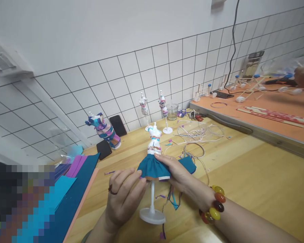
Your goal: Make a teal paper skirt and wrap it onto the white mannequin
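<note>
A small white dress form (155, 134) on a round white stand (152, 215) is in front of me, tilted slightly. It wears a gathered teal skirt (153, 167), with brown and white strips at the hem and patterned bands around the torso. My right hand (176, 170) grips the skirt from the right, its thumb near the waist and its other fingers hidden behind. At the skirt's left edge, my left hand (126, 192) has curled fingers closed on the hem; the fingertips are partly hidden.
Two smaller dress forms (143, 105) and a glass cup (172, 112) stand at the back. A wrapped form (105, 130) and phones (118, 125) are left of them. Fabric sheets (77, 189) lie at left, cords (195, 148) and teal cloth (188, 164) at right, beside an orange raised table (268, 108).
</note>
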A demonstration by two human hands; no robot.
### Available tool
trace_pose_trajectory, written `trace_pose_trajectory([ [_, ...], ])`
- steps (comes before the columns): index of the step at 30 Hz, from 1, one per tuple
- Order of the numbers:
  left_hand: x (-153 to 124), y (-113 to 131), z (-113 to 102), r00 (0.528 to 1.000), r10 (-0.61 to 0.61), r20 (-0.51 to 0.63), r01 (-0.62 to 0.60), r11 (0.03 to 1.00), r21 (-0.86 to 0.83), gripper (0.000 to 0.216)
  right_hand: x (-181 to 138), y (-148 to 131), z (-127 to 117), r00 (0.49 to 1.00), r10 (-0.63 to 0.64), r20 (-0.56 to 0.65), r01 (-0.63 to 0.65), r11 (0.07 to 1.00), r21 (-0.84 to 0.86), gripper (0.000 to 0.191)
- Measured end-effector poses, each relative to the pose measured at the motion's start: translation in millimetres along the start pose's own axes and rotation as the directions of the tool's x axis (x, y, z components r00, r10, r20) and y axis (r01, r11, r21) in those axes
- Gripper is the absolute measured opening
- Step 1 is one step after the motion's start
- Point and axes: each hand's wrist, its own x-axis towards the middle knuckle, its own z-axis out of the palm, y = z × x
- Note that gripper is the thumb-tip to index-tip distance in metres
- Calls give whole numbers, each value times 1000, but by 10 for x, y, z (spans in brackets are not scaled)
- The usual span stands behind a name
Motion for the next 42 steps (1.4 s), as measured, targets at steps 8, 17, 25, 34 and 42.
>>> trace_pose_trajectory([
  [8,43,-14,6,990,-141,3,141,989,-49,27,-68,-26,80,993,108,-36,-102,985,136,21],
  [17,-28,-23,22,998,-62,2,62,996,-64,32,-55,-30,56,988,154,19,-155,969,193,15],
  [25,124,-35,-66,933,-360,24,353,896,-268,35,22,-90,-37,991,111,72,-127,950,285,16],
  [34,109,102,98,692,-612,384,720,624,-303,38,-23,13,16,990,140,21,-142,970,195,22],
  [42,115,110,113,552,-717,426,833,441,-335,32,-27,58,-13,991,136,4,-133,960,248,21],
])
